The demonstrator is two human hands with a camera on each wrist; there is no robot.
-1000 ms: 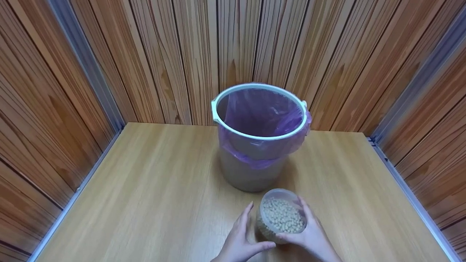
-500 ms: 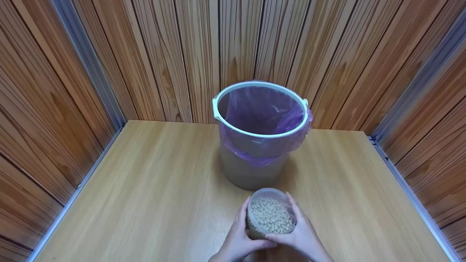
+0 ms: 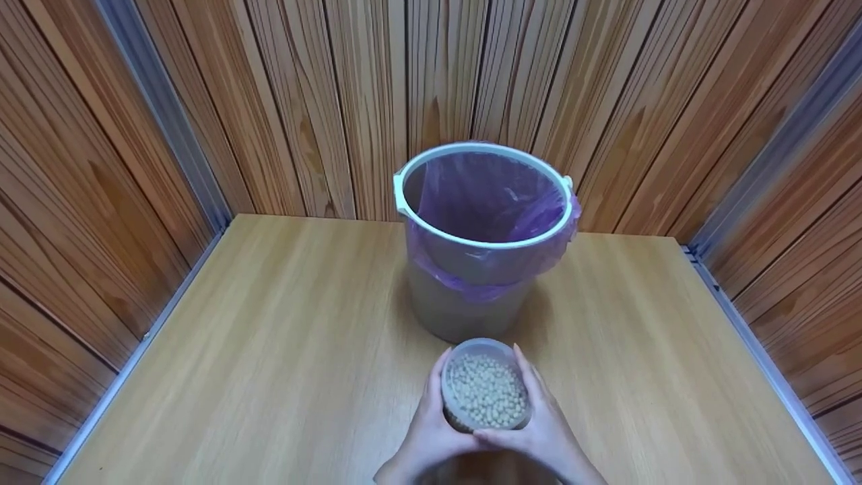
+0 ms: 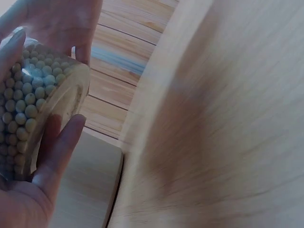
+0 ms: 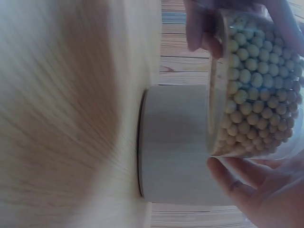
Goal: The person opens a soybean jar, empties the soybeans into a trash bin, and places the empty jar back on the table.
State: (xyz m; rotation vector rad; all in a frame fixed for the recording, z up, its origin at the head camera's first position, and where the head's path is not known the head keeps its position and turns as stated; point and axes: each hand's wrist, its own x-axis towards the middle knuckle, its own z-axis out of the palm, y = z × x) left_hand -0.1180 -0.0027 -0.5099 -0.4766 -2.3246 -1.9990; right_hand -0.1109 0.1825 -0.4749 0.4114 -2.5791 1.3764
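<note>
the left hand (image 3: 429, 428) and right hand (image 3: 543, 428) clasp a clear tub (image 3: 479, 343) of beans (image 3: 488, 391) from both sides, fingers curled round its wall, some touching its base. the tub is above the table (image 3: 269, 337), on the near side of the bin (image 3: 458, 313).

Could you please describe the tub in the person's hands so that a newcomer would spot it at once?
Start at the large bin lined with a purple bag, on the wooden table. In front of the bin, the left hand and right hand hold the tub between them. Unlike the bin, it is small, see-through and holds pale round balls.
</note>
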